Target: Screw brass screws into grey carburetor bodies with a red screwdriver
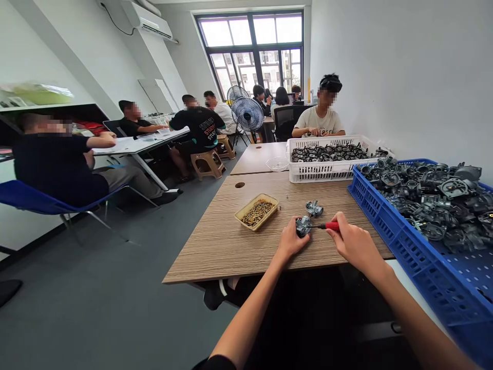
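While the left hand [291,240] grips a metal casting [303,226] right of the parts tray [266,219], the right hand [354,245] holds a red-handled screwdriver [331,226] to it, the casting probably stiff, light and best steadied by its body.

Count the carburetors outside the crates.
2: a held carburetor in the left hand, red-handled screwdriver at it; a loose carburetor just beyond, on the wood-grain desk. Any behind the white crate or blue crate would be hidden.
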Action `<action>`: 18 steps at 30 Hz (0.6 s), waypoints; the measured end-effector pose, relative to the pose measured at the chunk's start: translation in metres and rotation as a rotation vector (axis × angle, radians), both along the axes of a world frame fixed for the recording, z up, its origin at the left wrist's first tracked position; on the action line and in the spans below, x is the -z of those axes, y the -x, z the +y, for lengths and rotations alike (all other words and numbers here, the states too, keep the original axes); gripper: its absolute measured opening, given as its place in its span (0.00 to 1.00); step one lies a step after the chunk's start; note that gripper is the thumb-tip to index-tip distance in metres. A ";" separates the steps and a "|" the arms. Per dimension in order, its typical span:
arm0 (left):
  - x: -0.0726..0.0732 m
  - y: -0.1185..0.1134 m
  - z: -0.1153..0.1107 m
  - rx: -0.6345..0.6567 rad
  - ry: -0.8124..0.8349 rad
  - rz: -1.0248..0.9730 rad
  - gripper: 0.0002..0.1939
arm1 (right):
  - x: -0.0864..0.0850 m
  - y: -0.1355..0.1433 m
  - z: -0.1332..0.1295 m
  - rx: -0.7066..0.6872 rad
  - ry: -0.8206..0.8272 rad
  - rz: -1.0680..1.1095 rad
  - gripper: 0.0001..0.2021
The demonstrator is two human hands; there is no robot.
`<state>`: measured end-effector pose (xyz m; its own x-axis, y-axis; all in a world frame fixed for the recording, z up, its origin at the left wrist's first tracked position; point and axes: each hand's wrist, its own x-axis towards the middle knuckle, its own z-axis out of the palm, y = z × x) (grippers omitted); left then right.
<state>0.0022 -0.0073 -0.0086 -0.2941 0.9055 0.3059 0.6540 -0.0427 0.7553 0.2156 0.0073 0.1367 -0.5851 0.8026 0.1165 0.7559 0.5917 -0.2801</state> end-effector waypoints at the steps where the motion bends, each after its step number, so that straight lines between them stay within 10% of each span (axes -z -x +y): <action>1: 0.000 0.000 0.000 -0.003 -0.001 0.000 0.28 | -0.001 0.002 -0.001 0.041 -0.020 -0.047 0.07; 18: 0.001 0.001 0.000 -0.011 -0.015 0.005 0.28 | 0.004 -0.002 0.002 -0.062 0.052 0.118 0.05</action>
<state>0.0016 -0.0070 -0.0101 -0.3026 0.8975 0.3207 0.6586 -0.0463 0.7511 0.2178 0.0091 0.1323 -0.6182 0.7722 0.1470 0.6783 0.6185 -0.3966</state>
